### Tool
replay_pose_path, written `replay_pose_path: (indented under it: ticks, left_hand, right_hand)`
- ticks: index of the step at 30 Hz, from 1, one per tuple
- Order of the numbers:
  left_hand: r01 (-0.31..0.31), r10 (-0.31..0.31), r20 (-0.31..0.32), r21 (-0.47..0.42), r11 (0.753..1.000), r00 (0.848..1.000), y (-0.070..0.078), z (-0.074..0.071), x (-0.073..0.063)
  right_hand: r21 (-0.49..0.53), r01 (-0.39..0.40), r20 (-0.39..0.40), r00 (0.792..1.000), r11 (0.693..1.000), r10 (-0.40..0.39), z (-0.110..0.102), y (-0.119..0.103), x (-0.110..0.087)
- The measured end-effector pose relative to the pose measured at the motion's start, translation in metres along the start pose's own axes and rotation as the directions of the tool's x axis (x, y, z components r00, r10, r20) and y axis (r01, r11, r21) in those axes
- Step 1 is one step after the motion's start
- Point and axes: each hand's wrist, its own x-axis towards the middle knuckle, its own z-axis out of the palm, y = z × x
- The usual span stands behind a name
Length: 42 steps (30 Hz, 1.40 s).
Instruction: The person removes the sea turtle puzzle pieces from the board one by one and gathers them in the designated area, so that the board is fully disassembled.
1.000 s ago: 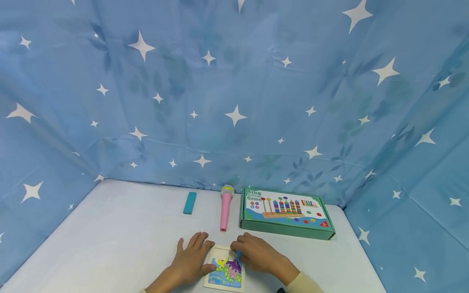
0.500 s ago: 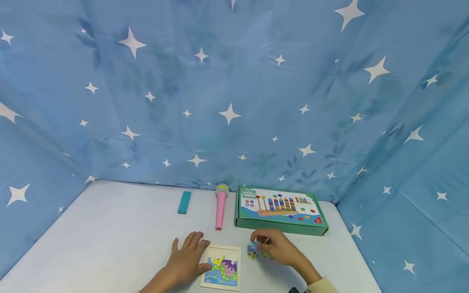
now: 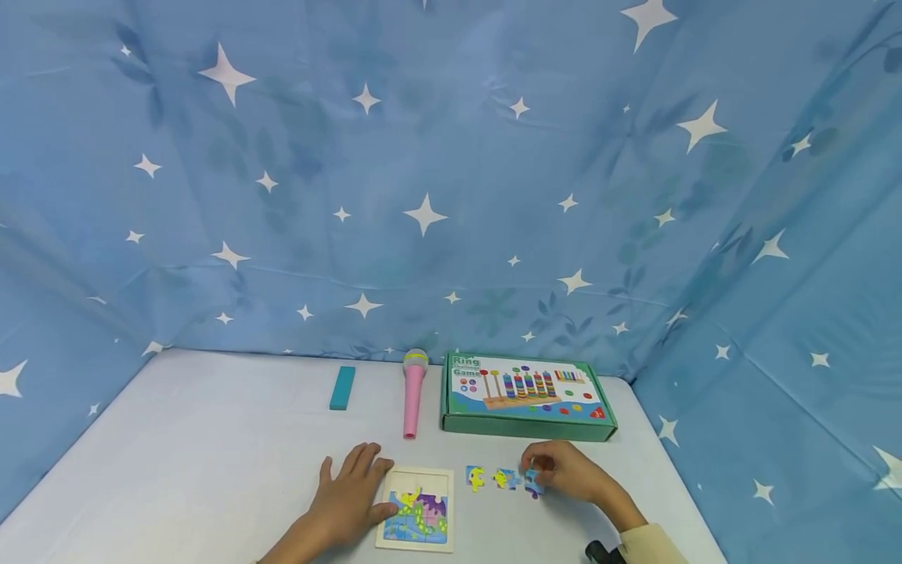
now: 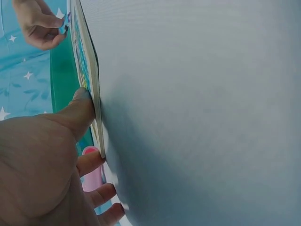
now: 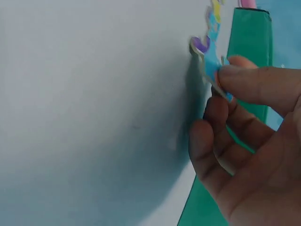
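Observation:
A jigsaw puzzle in a pale wooden tray (image 3: 414,547) lies near the table's front, its upper row showing bare wood. My left hand (image 3: 343,497) rests at the tray's left side, fingers spread on the table and thumb over the puzzle's edge. To the right, my right hand (image 3: 569,471) pinches a blue puzzle piece (image 5: 210,63) with a purple knob between thumb and fingertips, at the table's surface. Two loose pieces lie between tray and right hand: a blue and yellow piece (image 3: 475,477) and a yellow and light-blue piece (image 3: 505,478).
Behind the hands are a teal block (image 3: 342,388), a pink toy microphone (image 3: 413,395) and a green Ring Challenge Game box (image 3: 528,425). White cloth (image 3: 232,439) covers the table. A blue star-print curtain (image 3: 395,172) encloses the back and sides.
My right hand has moved right from the tray to the loose pieces, which now lie spread in a row. The left hand stays at the tray. The head view has shifted slightly.

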Motion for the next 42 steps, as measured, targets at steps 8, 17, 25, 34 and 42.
replay_pose_path:
  ticks: [8, 17, 25, 34, 42]
  left_hand:
    - [0.005, -0.005, 0.001, 0.004, 1.0, 1.0, -0.002, 0.002, 0.001]
    - [0.001, -0.001, -0.012, -0.008, 1.0, 1.0, -0.001, 0.0, -0.001]
    - [-0.002, 0.002, -0.007, -0.006, 1.0, 1.0, -0.002, 0.002, -0.001]
    - [-0.022, 0.022, -0.003, -0.008, 1.0, 1.0, 0.001, -0.001, 0.002]
    - [-0.025, 0.025, -0.011, -0.02, 0.999, 1.0, 0.0, -0.002, -0.002]
  right_hand:
    - [-0.213, -0.064, -0.081, 0.996, 0.975, 0.047, 0.012, -0.002, 0.001]
    - [-0.351, -0.141, -0.194, 0.978, 0.926, 0.076, 0.021, -0.009, -0.002]
    - [-0.454, -0.185, -0.262, 0.963, 0.872, 0.068, 0.031, -0.011, -0.004]
    - [-0.485, 0.014, -0.144, 0.985, 0.874, -0.095, 0.063, -0.061, 0.019]
    - [-0.493, 0.111, 0.068, 0.994, 0.863, -0.089, 0.115, -0.118, 0.061]
